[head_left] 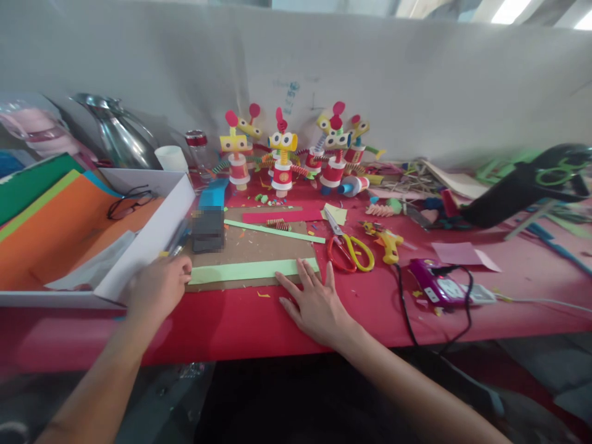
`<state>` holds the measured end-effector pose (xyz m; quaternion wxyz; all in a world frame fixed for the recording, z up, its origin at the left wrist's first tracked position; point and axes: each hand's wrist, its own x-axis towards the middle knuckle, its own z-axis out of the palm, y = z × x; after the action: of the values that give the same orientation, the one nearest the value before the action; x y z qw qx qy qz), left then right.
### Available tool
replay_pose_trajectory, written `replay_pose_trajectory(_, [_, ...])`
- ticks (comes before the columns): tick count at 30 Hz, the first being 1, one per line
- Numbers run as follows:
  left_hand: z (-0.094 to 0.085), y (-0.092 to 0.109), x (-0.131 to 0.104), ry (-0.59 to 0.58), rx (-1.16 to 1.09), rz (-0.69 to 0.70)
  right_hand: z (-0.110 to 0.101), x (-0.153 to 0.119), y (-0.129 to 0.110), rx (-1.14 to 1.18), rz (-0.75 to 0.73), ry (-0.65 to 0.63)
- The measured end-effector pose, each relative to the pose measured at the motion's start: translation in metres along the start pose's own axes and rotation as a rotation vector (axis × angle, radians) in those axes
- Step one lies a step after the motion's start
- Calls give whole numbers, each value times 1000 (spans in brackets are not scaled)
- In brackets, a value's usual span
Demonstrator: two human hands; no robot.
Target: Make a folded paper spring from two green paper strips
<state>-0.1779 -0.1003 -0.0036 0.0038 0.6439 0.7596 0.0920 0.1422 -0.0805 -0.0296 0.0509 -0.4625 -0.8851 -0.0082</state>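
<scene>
A pale green paper strip (245,271) lies lengthwise along the near edge of a brown cardboard sheet (259,246). My left hand (164,283) is curled closed at the strip's left end, with the fingertips pinching it. Spread flat, my right hand (319,302) presses on the strip's right end. Farther back on the cardboard are a thinner green strip (277,232), a red paper strip (282,215) and a small striped paper spring (278,224). A dark, pixelated object (208,229) sits beyond my left hand, beside something pen-like that is blurred.
Red-yellow scissors (351,253), a yellow glue gun (391,245) and a purple power strip (437,283) with cables are on the right. A white box (148,237) of coloured paper stands left. Several paper-cup figures (282,176) line the back near a steel jug (123,139).
</scene>
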Motion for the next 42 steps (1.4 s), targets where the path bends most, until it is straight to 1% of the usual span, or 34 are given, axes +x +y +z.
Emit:
replay_pose_trajectory(2, [3,11,-13,118,86,148,1,0,0,-2,-1,7])
replay_pose_trajectory(5, [16,39,-38,266,81,234,2,0,0,-10,-1,16])
replay_pose_trajectory(8, [35,69,-62,251,32,344,2,0,0,-11,-3,21])
replay_pose_trajectory(10, [44,82,-72,201,34,339,2,0,0,-11,-3,18])
replay_pose_trajectory(11, [47,86,-74,178,41,305,2,0,0,-13,-4,16])
replay_pose_trajectory(14, [47,86,-75,118,52,221,3,0,-1,-19,-7,14])
replay_pose_trajectory(16, [44,83,-73,99,48,199,3,0,-1,-20,-10,19])
replay_pose_trajectory(20, [42,81,-73,100,27,162,3,0,0,-20,-12,17])
replay_pose_trajectory(23, [41,82,-74,109,21,96,3,0,0,-17,-8,10])
replay_pose_trajectory(27, [37,82,-74,76,42,16,3,0,-1,-22,2,16])
replay_pose_trajectory(35, [36,83,-72,45,70,-30,2,-1,-2,-25,8,19])
replay_pose_trajectory(42, [35,79,-71,31,77,-35,3,-2,0,-37,29,47])
